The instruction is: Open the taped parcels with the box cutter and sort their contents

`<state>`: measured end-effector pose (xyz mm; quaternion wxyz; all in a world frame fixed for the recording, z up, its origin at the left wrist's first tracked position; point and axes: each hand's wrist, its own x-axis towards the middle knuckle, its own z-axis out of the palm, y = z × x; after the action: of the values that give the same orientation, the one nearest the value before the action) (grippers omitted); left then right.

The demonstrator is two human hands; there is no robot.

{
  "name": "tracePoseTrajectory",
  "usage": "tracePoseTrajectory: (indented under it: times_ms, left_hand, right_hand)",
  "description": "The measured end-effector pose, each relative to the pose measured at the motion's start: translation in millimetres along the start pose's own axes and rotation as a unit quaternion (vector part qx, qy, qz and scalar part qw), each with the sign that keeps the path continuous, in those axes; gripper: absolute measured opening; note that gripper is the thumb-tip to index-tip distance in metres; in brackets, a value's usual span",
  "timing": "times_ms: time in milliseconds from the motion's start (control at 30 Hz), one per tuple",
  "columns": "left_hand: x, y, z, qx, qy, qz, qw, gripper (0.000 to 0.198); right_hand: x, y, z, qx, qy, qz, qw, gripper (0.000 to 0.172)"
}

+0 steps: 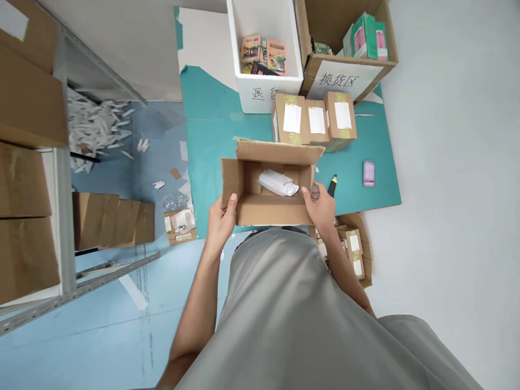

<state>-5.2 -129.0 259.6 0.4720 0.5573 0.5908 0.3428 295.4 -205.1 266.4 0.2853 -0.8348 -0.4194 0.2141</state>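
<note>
An opened cardboard box (276,210) is held in front of me at the near edge of the green-topped table, its flaps folded outward. Inside it lies a white wrapped bundle (278,182), crumpled at its right end. My left hand (221,221) grips the left flap and corner of the box, thumb on the inner side. On the opposite side, my right hand (320,207) pinches the box's right edge with the thumb inside. Just right of that hand rests a black and yellow utility knife (332,186).
Behind the box stand three small taped cartons (311,120) with white labels. Farther back are a white foam box (268,89) and a large cardboard box (349,76), both holding packages. A pink packet (369,174) lies at right; metal shelving (69,216) stands at left.
</note>
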Motion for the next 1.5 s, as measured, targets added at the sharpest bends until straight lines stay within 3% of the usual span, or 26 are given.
tracePoseTrajectory:
  times_ms: [133, 267, 367, 533, 700, 900, 1033, 1133, 1233, 1267, 1300, 1367, 1433, 1500]
  left_hand:
    - [14.9, -18.3, -6.8, -0.002, -0.009, 0.021, 1.0, 0.086]
    - [32.7, -49.9, -3.5, -0.021, -0.012, 0.001, 1.0, 0.085]
    - [32.2, -61.4, -7.3, -0.028, -0.009, -0.027, 0.999, 0.085]
    - [3.5, -37.1, -31.0, -0.025, 0.02, -0.003, 0.999, 0.084]
    - [-14.8, -15.1, -43.8, -0.042, 0.004, 0.016, 0.999, 0.072]
    - [-11.0, -36.4, -35.8, -0.146, -0.016, -0.035, 0.989, 0.073]
    - [-7.9, -47.0, -34.1, -0.139, -0.025, -0.048, 0.989, 0.076]
    - [-11.2, -35.7, -34.0, -0.072, 0.026, 0.01, 0.997, 0.071]
    - [-23.4, -2.3, -27.5, 0.042, 0.134, 0.129, 0.982, 0.058]
    - [-27.4, 11.6, -21.9, 0.076, 0.129, 0.167, 0.975, 0.051]
    - [-29.8, 25.2, -13.8, 0.105, 0.086, 0.199, 0.97, 0.044]
    - [-26.8, 47.4, 11.2, 0.16, -0.092, 0.237, 0.954, 0.042]
    - [-11.8, 58.9, 47.3, 0.218, -0.288, 0.231, 0.903, 0.049]
    - [12.0, 60.0, 89.9, 0.281, -0.394, 0.196, 0.853, 0.057]
  right_hand:
    - [-15.6, -26.0, 4.3, -0.104, 0.009, -0.018, 0.994, 0.066]
    - [-32.3, -52.1, 5.2, -0.15, 0.012, -0.063, 0.987, 0.075]
    - [-38.9, -59.0, 6.6, -0.156, 0.031, -0.077, 0.984, 0.076]
    - [-26.4, -36.8, 13.5, -0.122, 0.048, -0.053, 0.99, 0.082]
    - [-18.5, -20.2, 21.0, -0.033, 0.072, -0.054, 0.995, 0.078]
    - [-14.8, -19.7, 32.1, -0.041, 0.08, -0.032, 0.995, 0.063]
    - [-9.9, -15.5, 34.8, -0.086, 0.069, -0.035, 0.993, 0.056]
    - [-10.5, -18.2, 29.2, -0.107, 0.077, -0.063, 0.989, 0.054]
    - [-10.6, -25.8, 20.0, -0.112, 0.082, -0.108, 0.984, 0.053]
    - [-9.9, -28.5, 17.0, -0.114, 0.079, -0.124, 0.983, 0.052]
    - [-8.9, -30.8, 14.3, -0.116, 0.076, -0.138, 0.981, 0.051]
    - [-6.1, -34.1, 9.7, -0.118, 0.069, -0.158, 0.978, 0.05]
    - [-3.4, -35.6, 5.8, -0.116, 0.062, -0.167, 0.977, 0.049]
    - [-1.4, -35.7, 1.3, -0.112, 0.056, -0.168, 0.978, 0.05]
